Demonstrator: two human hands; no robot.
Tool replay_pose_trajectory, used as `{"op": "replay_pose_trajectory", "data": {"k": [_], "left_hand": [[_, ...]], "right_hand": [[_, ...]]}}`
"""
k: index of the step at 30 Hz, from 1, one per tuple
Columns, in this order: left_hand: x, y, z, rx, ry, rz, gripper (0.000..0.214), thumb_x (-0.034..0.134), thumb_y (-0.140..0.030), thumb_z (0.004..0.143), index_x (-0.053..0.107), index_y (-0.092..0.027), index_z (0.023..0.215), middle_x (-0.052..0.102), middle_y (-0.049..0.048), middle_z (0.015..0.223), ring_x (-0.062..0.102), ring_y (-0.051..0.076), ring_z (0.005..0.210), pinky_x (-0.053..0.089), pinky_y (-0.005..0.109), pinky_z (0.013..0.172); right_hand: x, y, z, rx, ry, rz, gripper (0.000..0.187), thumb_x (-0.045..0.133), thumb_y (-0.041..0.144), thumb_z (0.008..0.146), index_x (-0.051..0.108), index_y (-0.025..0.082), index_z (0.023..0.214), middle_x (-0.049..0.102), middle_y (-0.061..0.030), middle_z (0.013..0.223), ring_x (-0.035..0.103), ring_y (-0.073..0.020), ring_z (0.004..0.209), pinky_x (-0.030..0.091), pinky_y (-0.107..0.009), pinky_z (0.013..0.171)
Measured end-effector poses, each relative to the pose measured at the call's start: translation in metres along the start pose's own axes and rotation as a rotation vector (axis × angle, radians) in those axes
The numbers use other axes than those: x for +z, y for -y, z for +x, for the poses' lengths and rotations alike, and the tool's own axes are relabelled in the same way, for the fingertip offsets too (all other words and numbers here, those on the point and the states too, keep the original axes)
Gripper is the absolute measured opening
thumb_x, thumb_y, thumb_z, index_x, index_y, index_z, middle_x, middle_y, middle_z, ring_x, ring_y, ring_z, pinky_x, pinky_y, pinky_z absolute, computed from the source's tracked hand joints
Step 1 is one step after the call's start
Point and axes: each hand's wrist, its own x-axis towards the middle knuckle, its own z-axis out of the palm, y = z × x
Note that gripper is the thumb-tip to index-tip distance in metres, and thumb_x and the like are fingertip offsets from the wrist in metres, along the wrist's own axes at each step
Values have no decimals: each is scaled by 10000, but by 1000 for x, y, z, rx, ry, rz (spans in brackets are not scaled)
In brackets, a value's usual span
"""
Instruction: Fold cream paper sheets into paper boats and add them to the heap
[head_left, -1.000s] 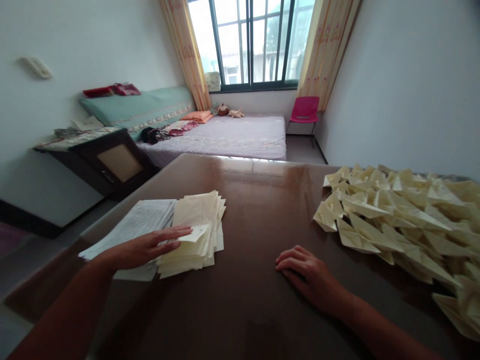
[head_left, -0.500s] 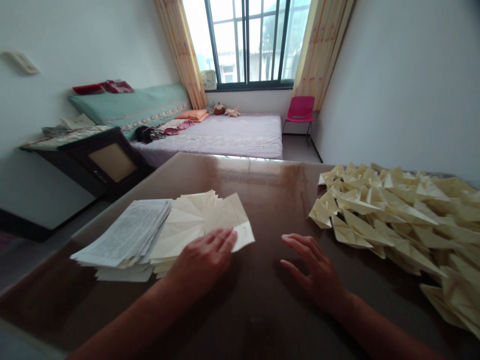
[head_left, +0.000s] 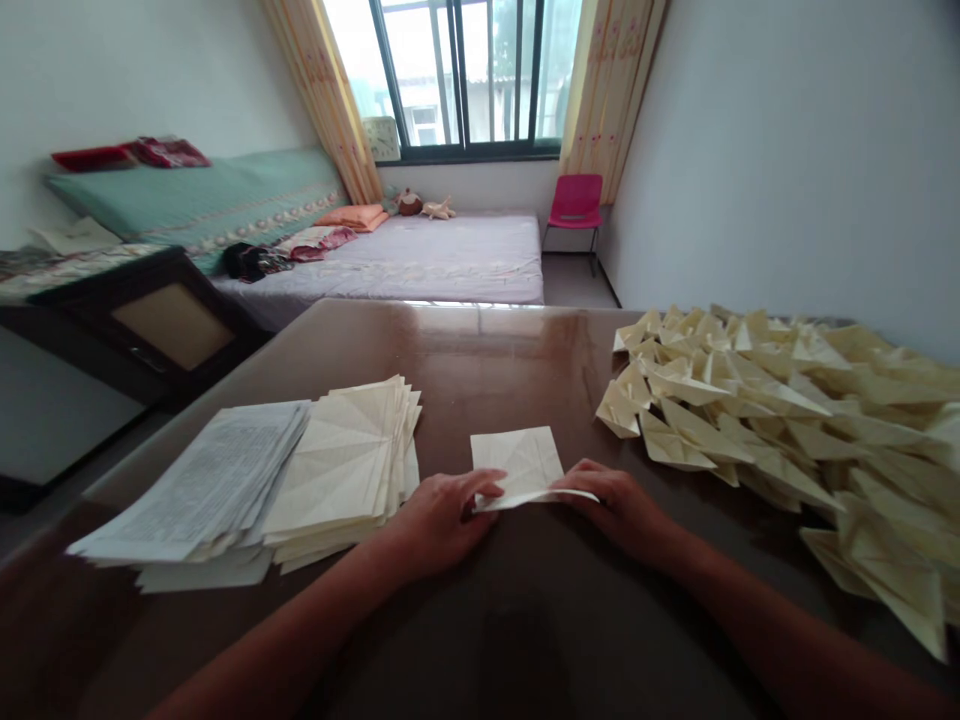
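Pink chair [head_left: 576, 203] near bed [head_left: 457, 250]; patterned curtains [head_left: 324, 100] flanking window [head_left: 481, 90]; dark cabinet [head_left: 176, 320] at left.

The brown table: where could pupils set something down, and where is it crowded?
Free: the far middle, between cream stack and folded-paper pile, beyond the held sheet; nearer, between the forearms. Crowded: right, under that pile; left, with printed sheets.

Creased cream sheet [head_left: 526, 458], near edge lifted
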Motion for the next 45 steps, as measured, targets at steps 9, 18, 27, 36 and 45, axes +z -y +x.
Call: {"op": "replay_pose_trajectory", "data": {"k": [9,18,27,36,45], "left_hand": [[20,24,17,-87,-314,-190,750,473,-246,887,43,-186,1499,581,-43,711,561,129,613,445,248,661],[21,27,22,-8,-272,-2,324,448,-263,903,646,-214,1155,645,49,895,593,159,747,455,273,746],[30,17,17,-50,-216,356,333,421,-250,919,592,-286,1202,605,29,979,599,162,809,446,254,691],[29,16,18,-60,-177,595,309,395,-278,947,560,-314,1205,608,23,924,595,187,858,449,261,637],[28,16,17,198,-304,708,312,478,-202,924,564,-205,1224,588,89,1213,504,264,1159,471,377,892]], "right_hand": [[3,0,30,271,-29,-138,287,456,402,917,632,176,917,687,-33,777,621,-191,688,418,-251,595],[25,-8,28,255,-295,-412,544,447,368,909,327,220,1418,659,-10,769,639,-187,638,415,-253,574],[19,-6,32,269,-253,-411,288,441,311,915,511,243,1186,661,9,811,625,-161,652,414,-253,596],[18,6,39,251,-82,-648,281,392,294,952,595,263,1144,653,-28,1010,650,-172,814,427,-247,663],[18,8,42,287,-42,-680,317,346,316,974,602,260,1153,638,-44,1037,643,-158,832,425,-244,687]]}}
